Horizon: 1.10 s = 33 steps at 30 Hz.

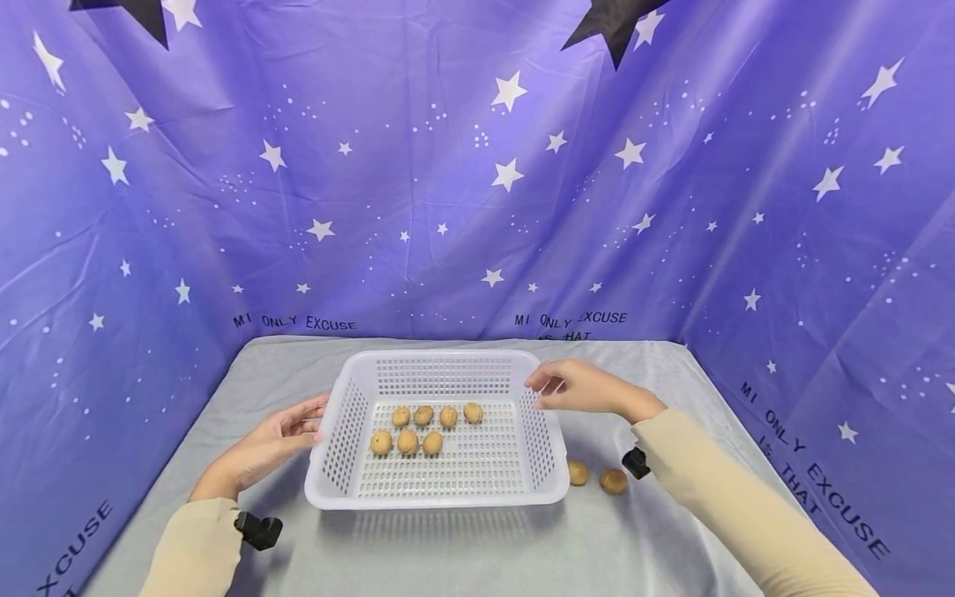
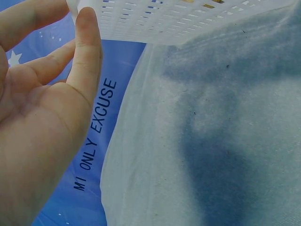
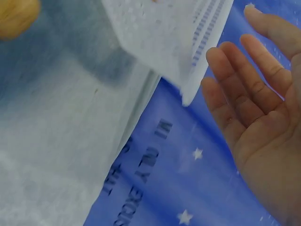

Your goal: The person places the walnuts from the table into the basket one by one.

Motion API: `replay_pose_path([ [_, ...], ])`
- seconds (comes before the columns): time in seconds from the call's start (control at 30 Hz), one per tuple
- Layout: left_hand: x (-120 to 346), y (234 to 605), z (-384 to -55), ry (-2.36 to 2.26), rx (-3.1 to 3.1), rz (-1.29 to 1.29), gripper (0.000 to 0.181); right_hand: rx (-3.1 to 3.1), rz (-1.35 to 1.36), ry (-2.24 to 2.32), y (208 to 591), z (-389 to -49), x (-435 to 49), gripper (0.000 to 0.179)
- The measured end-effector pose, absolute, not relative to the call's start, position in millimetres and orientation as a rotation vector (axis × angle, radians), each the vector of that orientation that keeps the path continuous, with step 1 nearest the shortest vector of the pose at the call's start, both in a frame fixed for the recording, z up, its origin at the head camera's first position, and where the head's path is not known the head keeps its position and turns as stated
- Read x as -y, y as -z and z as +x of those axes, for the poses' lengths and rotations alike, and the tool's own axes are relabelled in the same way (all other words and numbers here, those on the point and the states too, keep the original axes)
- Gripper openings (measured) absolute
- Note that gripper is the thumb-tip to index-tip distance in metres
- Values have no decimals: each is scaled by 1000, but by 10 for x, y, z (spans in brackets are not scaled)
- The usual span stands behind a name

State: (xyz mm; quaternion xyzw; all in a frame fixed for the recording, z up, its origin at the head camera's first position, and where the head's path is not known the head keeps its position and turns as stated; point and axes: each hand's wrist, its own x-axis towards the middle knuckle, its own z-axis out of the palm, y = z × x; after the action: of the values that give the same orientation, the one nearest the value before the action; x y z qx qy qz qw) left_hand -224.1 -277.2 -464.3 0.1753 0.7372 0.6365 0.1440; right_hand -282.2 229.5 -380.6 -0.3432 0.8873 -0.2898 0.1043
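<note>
A white perforated plastic basket (image 1: 438, 502) holds several walnuts (image 1: 407, 441) in two loose rows toward its left side. My left hand (image 1: 263, 444) is at the basket's left rim, with fairly straight fingers. In the left wrist view, a fingertip (image 2: 87, 21) overlaps the basket's outer wall (image 2: 136, 23). My right hand (image 1: 582, 388) is beside the right rim, its fingers slightly bent. The right wrist view shows its fingers (image 3: 242, 89) spread and holding nothing, just off the basket's edge (image 3: 188, 89).
Two more walnuts lie on the grey cloth (image 1: 418, 560) outside the basket: one (image 1: 578, 473) close to its front right corner, one (image 1: 613, 481) farther right. A purple-blue star-printed curtain (image 1: 418, 207) encloses the table's back and sides. Black wrist cameras (image 1: 258, 531) are strapped over beige sleeves.
</note>
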Motion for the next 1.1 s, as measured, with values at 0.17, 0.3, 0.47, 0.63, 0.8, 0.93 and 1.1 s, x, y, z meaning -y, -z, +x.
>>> replay_pose_path([
  [0.17, 2770, 4635, -2239, -1827, -2139, 496, 71, -2645, -989, 868, 3905, -2795, -2564, 34],
  [0.3, 2767, 4636, -2251, -1826, -2143, 499, 70, -2657, -955, 871, 4039, -2755, -2736, 30],
  [0.47, 2754, 4635, -2259, -1836, -2128, 511, 71, -2619, -900, 916, 4269, -2694, -2876, 27],
  [0.63, 2744, 4637, -2254, -1844, -2119, 517, 71, -2541, -847, 952, 4470, -2600, -2917, 27],
  [0.8, 2754, 4661, -2259, -1860, -2104, 533, 69, -2454, -803, 960, 4620, -2494, -2936, 24],
  [0.93, 2770, 4677, -2260, -1857, -2109, 542, 68, -2434, -803, 959, 4704, -2450, -2948, 22],
  [1.1, 2786, 4681, -2255, -1858, -2106, 539, 69, -2440, -805, 949, 4763, -2444, -2940, 21],
])
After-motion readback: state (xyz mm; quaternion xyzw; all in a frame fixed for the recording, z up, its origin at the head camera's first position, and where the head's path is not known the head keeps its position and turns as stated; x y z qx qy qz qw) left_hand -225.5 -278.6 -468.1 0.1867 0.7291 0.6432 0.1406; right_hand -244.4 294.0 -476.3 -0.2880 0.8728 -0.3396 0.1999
